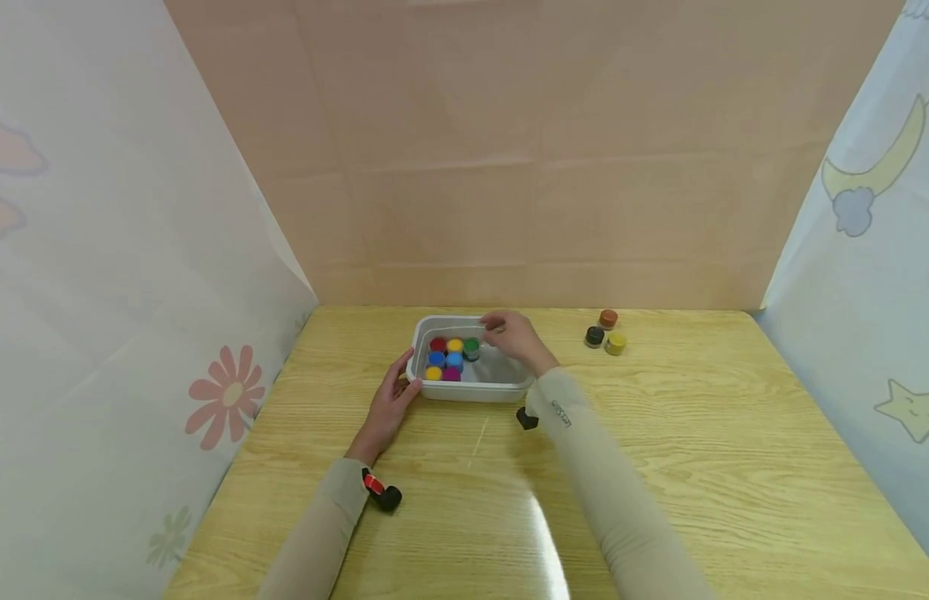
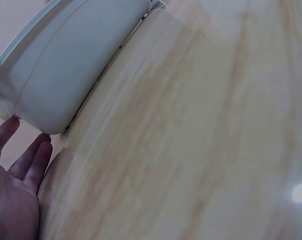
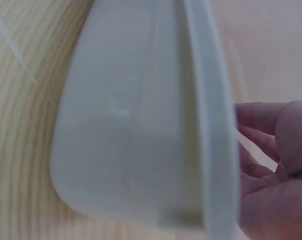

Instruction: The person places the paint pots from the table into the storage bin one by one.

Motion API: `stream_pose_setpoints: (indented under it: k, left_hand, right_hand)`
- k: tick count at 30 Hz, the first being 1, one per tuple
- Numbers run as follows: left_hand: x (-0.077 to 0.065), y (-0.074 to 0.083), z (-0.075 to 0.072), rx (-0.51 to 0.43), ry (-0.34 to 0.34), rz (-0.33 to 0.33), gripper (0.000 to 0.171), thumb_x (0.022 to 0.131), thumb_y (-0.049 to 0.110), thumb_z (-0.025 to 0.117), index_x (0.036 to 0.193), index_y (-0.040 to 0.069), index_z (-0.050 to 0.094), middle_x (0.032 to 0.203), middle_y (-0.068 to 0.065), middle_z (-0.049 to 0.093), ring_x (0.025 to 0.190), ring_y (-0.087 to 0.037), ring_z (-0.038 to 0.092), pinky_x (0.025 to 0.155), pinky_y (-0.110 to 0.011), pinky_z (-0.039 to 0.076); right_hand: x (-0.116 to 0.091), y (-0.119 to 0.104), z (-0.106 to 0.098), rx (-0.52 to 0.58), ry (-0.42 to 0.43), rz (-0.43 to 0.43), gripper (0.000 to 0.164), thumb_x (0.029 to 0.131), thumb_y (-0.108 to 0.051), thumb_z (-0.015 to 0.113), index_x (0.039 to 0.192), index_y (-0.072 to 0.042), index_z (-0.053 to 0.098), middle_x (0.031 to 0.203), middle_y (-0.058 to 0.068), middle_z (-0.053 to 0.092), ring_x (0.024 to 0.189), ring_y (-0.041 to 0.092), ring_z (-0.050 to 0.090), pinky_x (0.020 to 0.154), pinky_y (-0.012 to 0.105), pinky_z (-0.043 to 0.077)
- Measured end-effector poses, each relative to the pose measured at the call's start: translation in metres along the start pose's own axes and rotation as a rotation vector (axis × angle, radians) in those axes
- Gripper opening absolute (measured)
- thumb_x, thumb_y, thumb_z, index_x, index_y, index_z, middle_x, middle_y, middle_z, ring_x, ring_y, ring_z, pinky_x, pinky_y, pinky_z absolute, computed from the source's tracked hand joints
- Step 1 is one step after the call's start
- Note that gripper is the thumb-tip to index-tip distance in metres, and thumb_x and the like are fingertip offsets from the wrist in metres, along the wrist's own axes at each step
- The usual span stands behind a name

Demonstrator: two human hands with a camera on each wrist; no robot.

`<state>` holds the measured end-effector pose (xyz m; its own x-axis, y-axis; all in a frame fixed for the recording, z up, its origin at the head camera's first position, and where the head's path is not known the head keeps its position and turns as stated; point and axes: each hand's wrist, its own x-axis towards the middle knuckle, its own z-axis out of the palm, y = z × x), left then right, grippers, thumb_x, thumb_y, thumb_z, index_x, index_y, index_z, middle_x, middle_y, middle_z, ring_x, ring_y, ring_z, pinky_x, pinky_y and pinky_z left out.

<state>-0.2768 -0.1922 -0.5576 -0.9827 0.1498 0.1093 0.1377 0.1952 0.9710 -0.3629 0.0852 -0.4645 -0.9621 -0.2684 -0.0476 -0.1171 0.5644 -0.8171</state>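
Observation:
A white plastic tub (image 1: 475, 392) stands on the table, with several small paint jars in its left half. Their lids are red, yellow, blue and purple, and a green-lidded jar (image 1: 471, 348) stands rightmost of them. My left hand (image 1: 389, 406) holds the tub's near left corner, thumb near the rim and fingertips against the outer wall. Over the tub's right half is my right hand (image 1: 515, 337), its fingers loosely bent just above and right of the green-lidded jar. Nothing shows between those fingers. The tub's rim hides part of them in the right wrist view.
Right of the tub, three more jars stand close together: one orange-red (image 1: 608, 318), one black (image 1: 595, 337) and one yellow (image 1: 616, 343). A brown paper backdrop (image 1: 464, 167) rises behind the table (image 1: 704, 467). Printed white sheets flank both sides.

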Motion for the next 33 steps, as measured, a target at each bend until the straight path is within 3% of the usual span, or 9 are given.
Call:
stream_pose_setpoints:
  k: [6, 17, 26, 29, 33]
  left_hand:
    - [0.0, -0.002, -0.001, -0.006, -0.001, 0.002, 0.06, 0.106, 0.039, 0.058, 0.16, 0.042, 0.033, 0.168, 0.002, 0.032, 0.14, -0.032, 0.053, 0.116, -0.049, 0.044]
    - [-0.001, -0.001, -0.007, -0.005, 0.002, 0.015, 0.06, 0.107, 0.038, 0.058, 0.161, 0.04, 0.033, 0.167, -0.002, 0.032, 0.139, -0.033, 0.053, 0.115, -0.049, 0.044]
    - [0.001, -0.001, -0.009, 0.008, -0.022, 0.007, 0.062, 0.109, 0.031, 0.054, 0.164, 0.035, 0.027, 0.17, -0.006, 0.028, 0.143, -0.035, 0.049, 0.117, -0.051, 0.04]
    - [0.0, 0.004, -0.01, 0.003, -0.032, -0.013, 0.063, 0.109, 0.03, 0.055, 0.165, 0.031, 0.026, 0.17, -0.008, 0.028, 0.144, -0.036, 0.047, 0.118, -0.051, 0.04]
    - [-0.006, 0.023, -0.01, 0.003, -0.046, -0.024, 0.064, 0.108, 0.03, 0.056, 0.165, 0.025, 0.028, 0.168, -0.011, 0.03, 0.143, -0.037, 0.049, 0.117, -0.051, 0.041]
  right_hand:
    - [-0.007, 0.013, -0.026, 0.019, 0.103, -0.067, 0.034, 0.104, -0.015, 0.063, 0.136, -0.006, 0.065, 0.131, 0.017, 0.066, 0.117, 0.036, 0.064, 0.096, 0.048, 0.057]
    - [-0.02, 0.064, -0.072, 0.095, 0.339, -0.123, 0.037, 0.102, -0.007, 0.063, 0.139, 0.0, 0.061, 0.128, 0.027, 0.062, 0.12, 0.039, 0.058, 0.104, 0.051, 0.049]
    - [-0.048, 0.115, -0.107, 0.096, 0.471, 0.012, 0.057, 0.099, -0.008, 0.068, 0.152, -0.006, 0.048, 0.146, 0.026, 0.048, 0.137, 0.045, 0.042, 0.116, 0.058, 0.035]
    - [-0.055, 0.129, -0.115, 0.076, 0.468, 0.042, 0.062, 0.098, -0.013, 0.071, 0.154, -0.005, 0.045, 0.15, 0.027, 0.044, 0.14, 0.045, 0.039, 0.118, 0.059, 0.032]
    - [-0.062, 0.14, -0.12, 0.083, 0.416, 0.095, 0.068, 0.098, -0.014, 0.07, 0.158, -0.003, 0.039, 0.154, 0.029, 0.037, 0.143, 0.047, 0.035, 0.118, 0.061, 0.032]
